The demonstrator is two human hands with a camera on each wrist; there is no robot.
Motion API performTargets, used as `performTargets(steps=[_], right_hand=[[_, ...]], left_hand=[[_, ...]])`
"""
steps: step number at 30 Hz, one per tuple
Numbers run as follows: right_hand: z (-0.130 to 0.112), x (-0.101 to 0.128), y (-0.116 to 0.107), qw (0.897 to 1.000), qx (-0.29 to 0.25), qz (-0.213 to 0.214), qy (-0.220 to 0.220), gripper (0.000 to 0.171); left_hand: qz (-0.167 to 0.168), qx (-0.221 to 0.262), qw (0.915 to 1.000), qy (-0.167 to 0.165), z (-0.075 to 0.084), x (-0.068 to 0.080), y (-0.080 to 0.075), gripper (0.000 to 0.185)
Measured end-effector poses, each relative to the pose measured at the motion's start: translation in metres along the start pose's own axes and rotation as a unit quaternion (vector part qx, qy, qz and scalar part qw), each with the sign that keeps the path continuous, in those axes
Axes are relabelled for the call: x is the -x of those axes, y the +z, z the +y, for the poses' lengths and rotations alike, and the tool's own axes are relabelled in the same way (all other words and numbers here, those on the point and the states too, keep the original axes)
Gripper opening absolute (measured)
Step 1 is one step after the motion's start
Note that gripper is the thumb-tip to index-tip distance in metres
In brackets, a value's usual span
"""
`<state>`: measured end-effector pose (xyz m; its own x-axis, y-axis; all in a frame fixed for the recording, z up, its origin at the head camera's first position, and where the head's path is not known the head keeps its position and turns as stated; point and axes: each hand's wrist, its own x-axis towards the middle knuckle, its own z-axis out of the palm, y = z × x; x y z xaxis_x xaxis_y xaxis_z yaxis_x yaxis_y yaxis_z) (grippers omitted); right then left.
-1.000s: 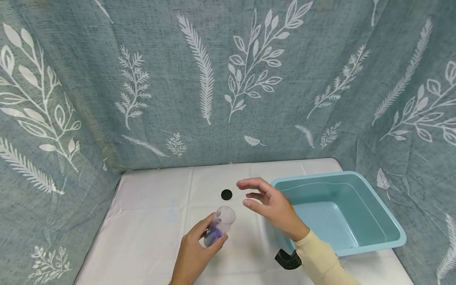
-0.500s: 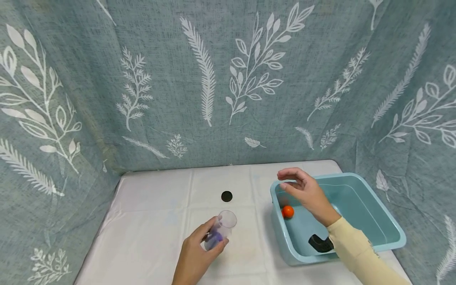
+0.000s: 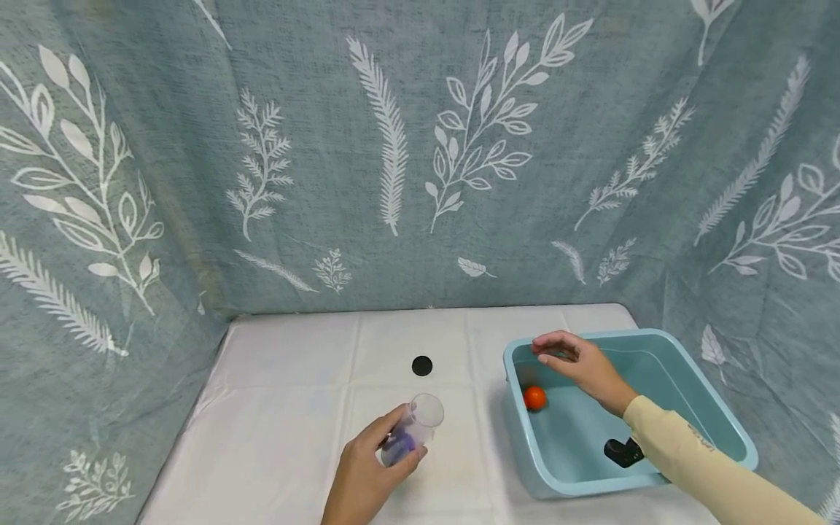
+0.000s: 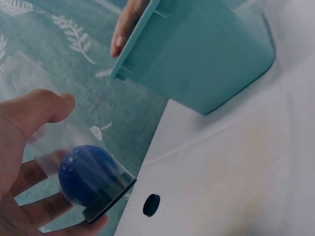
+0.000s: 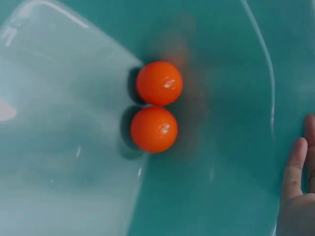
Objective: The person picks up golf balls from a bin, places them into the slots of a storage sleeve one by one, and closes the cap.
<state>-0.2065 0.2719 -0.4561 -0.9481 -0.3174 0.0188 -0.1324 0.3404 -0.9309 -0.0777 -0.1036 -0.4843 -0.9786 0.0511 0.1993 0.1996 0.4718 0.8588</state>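
Observation:
My left hand (image 3: 369,461) grips a clear cylindrical tube (image 3: 428,413), thumb on one side and fingers on the other. Inside the tube, the left wrist view shows a dimpled blue ball (image 4: 87,175) lying by the black end cap (image 4: 110,200). Over the turquoise basin (image 3: 530,452) hovers my right hand (image 3: 587,370), fingers loosely bent and holding nothing. Two orange balls (image 5: 159,83) touch each other at the basin's corner below it; in the head view only one orange ball (image 3: 534,398) shows well.
A black round cap (image 3: 422,366) lies on the white tablecloth (image 3: 289,415) beyond the tube. Patterned blue-grey cloth (image 3: 315,160) hangs around the table's back and sides. A black device (image 3: 623,452) sits at my right wrist.
My right hand has moved right, from beside the tube to over the basin, uncovering an orange ball. The left hand keeps its grip on the tube in nearly the same place.

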Motion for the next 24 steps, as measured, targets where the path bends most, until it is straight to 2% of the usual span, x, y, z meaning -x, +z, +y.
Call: performTargets(steps=[7,15,18,24], right_hand=[[0.018,0.009,-0.010,0.998,-0.015,-0.050,0.025,0.040],[0.042,0.012,-0.019,0.995,0.058,-0.068,0.035,0.046],[0.047,0.011,-0.021,0.991,0.084,-0.093,0.040,0.049],[0.054,0.008,-0.022,0.985,0.091,-0.140,0.038,0.046]], left_hand=[[-0.001,-0.010,0.9998,-0.018,-0.001,0.003,-0.003,0.061],[-0.003,-0.021,0.9995,-0.024,-0.003,0.003,-0.003,0.060],[-0.001,-0.024,0.9995,-0.023,-0.003,0.004,-0.001,0.059],[0.000,-0.024,0.9993,-0.027,-0.003,0.005,0.002,0.058]])
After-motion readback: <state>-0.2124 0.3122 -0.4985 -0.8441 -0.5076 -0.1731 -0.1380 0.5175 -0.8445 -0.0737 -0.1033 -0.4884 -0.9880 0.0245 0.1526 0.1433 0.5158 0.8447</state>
